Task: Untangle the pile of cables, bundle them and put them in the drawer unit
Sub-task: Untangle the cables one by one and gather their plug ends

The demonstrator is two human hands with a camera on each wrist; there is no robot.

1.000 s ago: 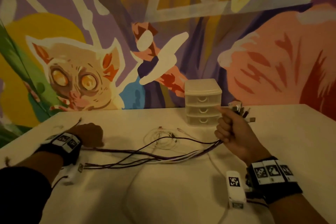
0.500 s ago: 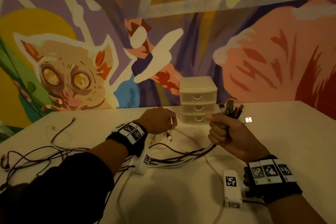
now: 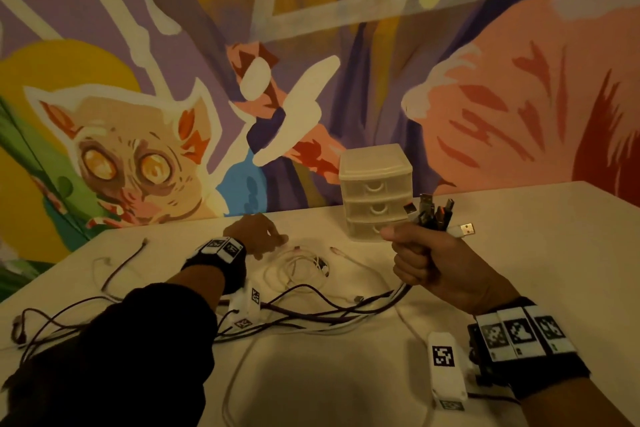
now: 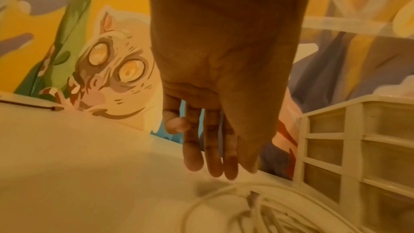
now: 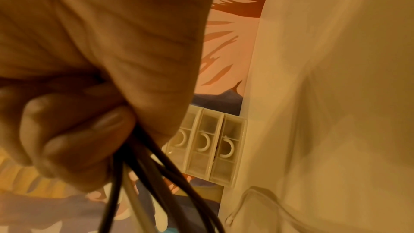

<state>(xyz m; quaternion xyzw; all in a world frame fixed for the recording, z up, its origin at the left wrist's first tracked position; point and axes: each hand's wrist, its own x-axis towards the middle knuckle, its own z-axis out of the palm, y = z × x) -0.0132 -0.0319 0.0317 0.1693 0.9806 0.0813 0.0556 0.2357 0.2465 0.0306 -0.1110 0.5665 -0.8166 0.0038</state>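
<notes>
My right hand (image 3: 415,253) grips a bundle of dark and white cables (image 3: 433,218) in its fist, plug ends sticking up, just in front of the white three-drawer unit (image 3: 375,198). All its drawers look closed. The bundle's strands (image 3: 311,314) trail left across the table. In the right wrist view my curled fingers (image 5: 78,130) close round the dark cables (image 5: 143,174). My left hand (image 3: 266,236) hovers over the table beside a loose white coiled cable (image 3: 298,267). Its straight fingers (image 4: 208,157) hold nothing, above the white coil (image 4: 246,201).
More dark cable (image 3: 52,322) lies tangled at the table's left edge, and one dark lead (image 3: 124,263) lies further back. A white cable loop (image 3: 242,357) runs toward the near edge. The painted wall stands right behind the table (image 3: 536,253).
My left hand left the cables at the table's left side and came across to the white coil in the middle. The right hand still holds its bundle near the drawers.
</notes>
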